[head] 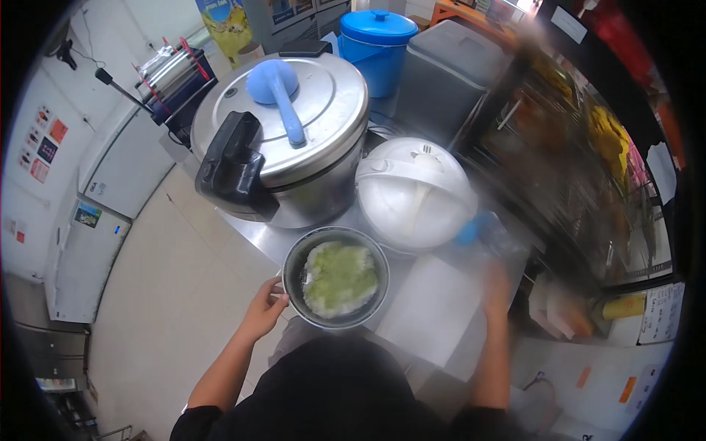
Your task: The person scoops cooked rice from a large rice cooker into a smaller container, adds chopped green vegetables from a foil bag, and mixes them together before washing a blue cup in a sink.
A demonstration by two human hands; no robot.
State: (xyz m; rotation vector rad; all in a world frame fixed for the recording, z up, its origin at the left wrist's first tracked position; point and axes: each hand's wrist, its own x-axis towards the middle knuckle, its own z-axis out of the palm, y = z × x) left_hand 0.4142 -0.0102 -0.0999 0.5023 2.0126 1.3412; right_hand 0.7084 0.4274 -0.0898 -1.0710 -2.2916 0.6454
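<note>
A round dark-grey pot (290,306) sits at the table's near edge, with a light rim and a pale mass covered in green (341,278) inside. My left hand (267,308) holds its left rim, fingers on the outer side. My right hand (497,286) is low at the right, blurred, beside a white sheet or board (427,308). Just beyond that hand lies a blurred clear plastic bag (496,234) with a blue object (466,234) near it. Whether the right fingers grip anything is unclear. Behind the pot stands a domed white rice cooker (408,215), lid down.
A large steel cooker (325,187) with black handles stands behind left; a blue ladle (276,91) lies on its lid. Farther back are a blue lidded bucket (379,60) and a grey bin (441,82). A glass-fronted cabinet (551,138) borders the right; tiled floor (182,286) lies left.
</note>
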